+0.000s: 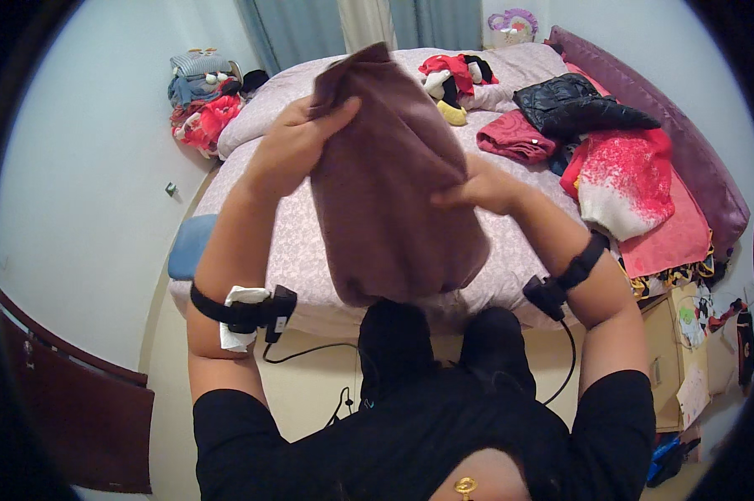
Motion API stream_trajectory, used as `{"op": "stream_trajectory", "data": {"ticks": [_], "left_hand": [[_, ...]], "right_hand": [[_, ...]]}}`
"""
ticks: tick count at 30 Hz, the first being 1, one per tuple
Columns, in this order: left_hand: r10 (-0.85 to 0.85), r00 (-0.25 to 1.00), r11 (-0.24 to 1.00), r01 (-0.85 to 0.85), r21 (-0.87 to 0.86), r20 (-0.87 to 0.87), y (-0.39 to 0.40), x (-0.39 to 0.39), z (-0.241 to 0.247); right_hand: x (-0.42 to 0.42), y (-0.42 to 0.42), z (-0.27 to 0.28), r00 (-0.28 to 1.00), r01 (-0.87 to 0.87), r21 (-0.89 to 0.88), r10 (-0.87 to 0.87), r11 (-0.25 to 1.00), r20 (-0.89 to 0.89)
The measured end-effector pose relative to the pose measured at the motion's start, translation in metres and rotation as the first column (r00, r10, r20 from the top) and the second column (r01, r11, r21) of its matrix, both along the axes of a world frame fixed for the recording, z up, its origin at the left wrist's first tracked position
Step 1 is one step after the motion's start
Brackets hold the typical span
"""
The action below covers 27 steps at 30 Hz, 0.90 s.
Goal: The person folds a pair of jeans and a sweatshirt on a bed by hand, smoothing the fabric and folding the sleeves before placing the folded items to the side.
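Between my two hands hangs a brownish-purple piece of folded cloth (pixel 395 206), held up over the near side of the bed. My left hand (pixel 298 141) grips its upper left edge, with the thumb lying across the front. On the cloth's right side, my right hand (pixel 477 188) pinches the edge, thumb in front and the other fingers hidden behind. The cloth's lower end droops close to my knees. Beneath it spreads a pale pink patterned bedsheet (pixel 295 241).
A black puffer jacket (pixel 577 103), a rolled pink towel (pixel 516 136) and a red-and-white sweater (pixel 630 178) lie on the bed's right side. Farther back is a red-and-black plush toy (pixel 455 78). A clothes pile (pixel 204 103) stands at left. Cables (pixel 314 351) hang from my arm straps.
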State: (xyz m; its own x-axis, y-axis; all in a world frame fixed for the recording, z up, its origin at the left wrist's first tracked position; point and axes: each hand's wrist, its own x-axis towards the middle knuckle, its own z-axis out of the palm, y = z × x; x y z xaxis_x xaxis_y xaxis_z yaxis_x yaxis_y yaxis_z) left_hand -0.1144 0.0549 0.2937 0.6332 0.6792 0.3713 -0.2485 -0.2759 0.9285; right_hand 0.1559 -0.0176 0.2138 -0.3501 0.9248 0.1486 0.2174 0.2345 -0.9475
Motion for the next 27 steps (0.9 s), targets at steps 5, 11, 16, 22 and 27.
{"op": "stream_trajectory", "data": {"ticks": [5,11,16,22,27], "left_hand": [[0.129,0.977,0.981,-0.1,0.167,-0.171,0.033,-0.05,-0.009],[0.546,0.763,0.75,-0.261,0.607,-0.347,0.048,-0.09,-0.01],[0.595,0.798,0.515,-0.466,0.719,0.09,0.051,-0.091,0.006],[0.573,0.784,0.583,-0.594,0.554,0.237,0.038,-0.097,0.038],[0.275,0.958,0.863,-0.21,0.46,-0.079,0.052,-0.084,-0.007]], "right_hand": [[0.055,-0.002,0.039,0.972,0.225,0.083,-0.219,0.971,-0.081],[0.082,-0.031,0.071,0.603,0.026,0.453,-0.376,0.891,0.704],[0.101,-0.039,0.096,0.556,0.167,0.38,-0.405,0.91,0.725],[0.139,-0.054,0.14,0.518,0.379,0.865,-0.85,0.33,0.098],[0.132,-0.047,0.166,0.763,0.365,0.874,-0.64,0.32,-0.085]]}}
